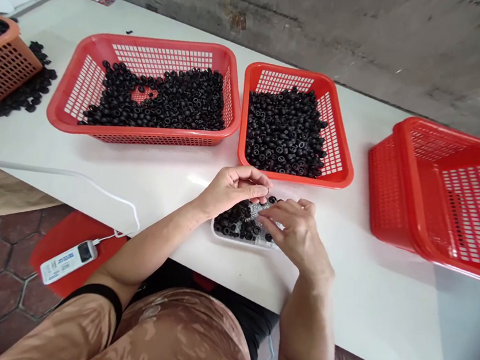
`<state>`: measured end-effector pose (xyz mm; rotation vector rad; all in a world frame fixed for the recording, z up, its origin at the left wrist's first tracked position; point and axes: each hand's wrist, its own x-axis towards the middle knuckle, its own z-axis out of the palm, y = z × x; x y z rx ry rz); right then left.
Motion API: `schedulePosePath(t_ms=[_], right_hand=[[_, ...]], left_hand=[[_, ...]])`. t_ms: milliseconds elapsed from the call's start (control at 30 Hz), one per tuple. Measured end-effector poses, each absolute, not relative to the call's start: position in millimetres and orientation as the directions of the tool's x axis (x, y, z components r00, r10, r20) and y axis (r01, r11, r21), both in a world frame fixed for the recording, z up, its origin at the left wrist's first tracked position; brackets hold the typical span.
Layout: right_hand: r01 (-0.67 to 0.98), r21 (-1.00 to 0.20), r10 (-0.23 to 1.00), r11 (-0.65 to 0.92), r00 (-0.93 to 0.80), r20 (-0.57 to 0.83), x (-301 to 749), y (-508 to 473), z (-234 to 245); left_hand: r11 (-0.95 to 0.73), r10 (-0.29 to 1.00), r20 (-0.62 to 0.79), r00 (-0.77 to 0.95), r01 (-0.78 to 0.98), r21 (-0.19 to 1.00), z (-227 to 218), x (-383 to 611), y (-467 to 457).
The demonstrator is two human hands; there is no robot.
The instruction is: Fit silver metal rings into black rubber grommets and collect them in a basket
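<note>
My left hand (234, 191) hovers over a small white tray (237, 242), its fingers curled toward the thumb. A dark speck shows at the fingertips, too small to identify. My right hand (294, 232) reaches across the tray with its fingers spread, close to the left fingertips. Small black rubber rings (232, 224) lie heaped in the tray on a glittery silver surface (257, 212), which my hands partly hide. Two red plastic baskets, one wide (107, 49) and one narrower (273, 74), stand beyond my hands, both filled with similar black rings.
An orange basket (1, 66) stands at the far left beside spilled black rings (34, 87). Stacked red baskets (438, 191) stand at the right. A white cable (71, 173) runs to a white plug unit (68, 262) on a red stool (71, 247). A concrete wall (326, 34) backs the white table (383, 294).
</note>
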<state>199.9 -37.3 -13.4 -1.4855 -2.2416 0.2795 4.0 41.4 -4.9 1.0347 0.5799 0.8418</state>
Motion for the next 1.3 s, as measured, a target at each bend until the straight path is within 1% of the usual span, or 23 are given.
schedulePosePath(t_ms=[67, 133, 233, 333, 400, 467, 500, 567, 600, 667, 700, 767, 867, 1000, 1133, 1300], right_hand=[[0.864, -0.322, 0.921, 0.388, -0.376, 0.101, 195.0, -39.9, -15.6], [0.900, -0.251, 0.930, 0.358, -0.367, 0.010, 188.5, -41.5, -17.1], [0.915, -0.207, 0.930, 0.347, -0.364, -0.051, 178.8, -40.6, -17.9], [0.903, -0.238, 0.921, 0.358, -0.383, -0.068, 175.2, -37.5, -17.3], [0.868, -0.321, 0.911, 0.378, -0.410, -0.036, 178.3, -36.1, -15.5], [0.793, -0.468, 0.911, 0.389, -0.405, 0.072, 184.9, -36.3, -12.3], [0.742, -0.554, 0.921, 0.377, -0.362, 0.143, 188.6, -37.0, -10.1], [0.615, -0.715, 0.943, 0.333, -0.196, 0.270, 194.8, -38.7, -5.7], [0.545, -0.778, 0.946, 0.312, -0.098, 0.310, 196.6, -39.5, -3.8], [0.430, -0.852, 0.934, 0.299, 0.053, 0.354, 196.9, -40.4, -1.8], [0.394, -0.866, 0.923, 0.308, 0.096, 0.372, 195.6, -40.4, -1.7], [0.376, -0.864, 0.904, 0.335, 0.132, 0.408, 191.2, -39.7, -3.1], [0.437, -0.816, 0.874, 0.380, 0.119, 0.471, 185.2, -38.5, -6.0], [0.527, -0.739, 0.849, 0.420, 0.059, 0.525, 184.0, -38.2, -6.2], [0.519, -0.711, 0.851, 0.474, -0.062, 0.522, 185.2, -37.8, -5.1], [0.511, -0.737, 0.837, 0.442, 0.060, 0.544, 185.3, -35.9, -10.6]], left_hand=[[0.256, 0.832, -0.024, 0.555, -0.345, 0.903, -4.6, 4.0, 42.2], [0.252, 0.835, -0.019, 0.549, -0.352, 0.902, -5.1, 3.8, 42.9], [0.246, 0.835, -0.020, 0.549, -0.342, 0.907, -6.0, 3.4, 43.3], [0.239, 0.831, -0.017, 0.556, -0.330, 0.913, -6.0, 2.9, 43.1], [0.242, 0.826, -0.019, 0.564, -0.324, 0.914, -5.3, 2.6, 42.7], [0.256, 0.816, -0.029, 0.577, -0.314, 0.914, -4.3, 2.1, 42.0], [0.266, 0.808, -0.038, 0.588, -0.307, 0.914, -3.7, 1.9, 41.6], [0.290, 0.787, -0.057, 0.614, -0.287, 0.913, -2.5, 1.5, 40.3], [0.304, 0.776, -0.069, 0.627, -0.277, 0.911, -2.0, 1.4, 39.6], [0.333, 0.757, -0.095, 0.647, -0.256, 0.907, -1.5, 1.5, 37.8], [0.347, 0.745, -0.109, 0.659, -0.242, 0.906, -1.5, 1.7, 36.9], [0.374, 0.714, -0.135, 0.687, -0.210, 0.903, -1.9, 2.7, 35.1], [0.399, 0.683, -0.160, 0.713, -0.181, 0.899, -2.1, 4.3, 33.2], [0.415, 0.688, -0.170, 0.706, -0.190, 0.890, -1.0, 4.7, 33.5], [0.405, 0.681, -0.166, 0.714, -0.178, 0.897, -2.5, 3.7, 34.6], [0.405, 0.701, -0.176, 0.691, -0.184, 0.895, -6.9, 4.1, 34.6]])
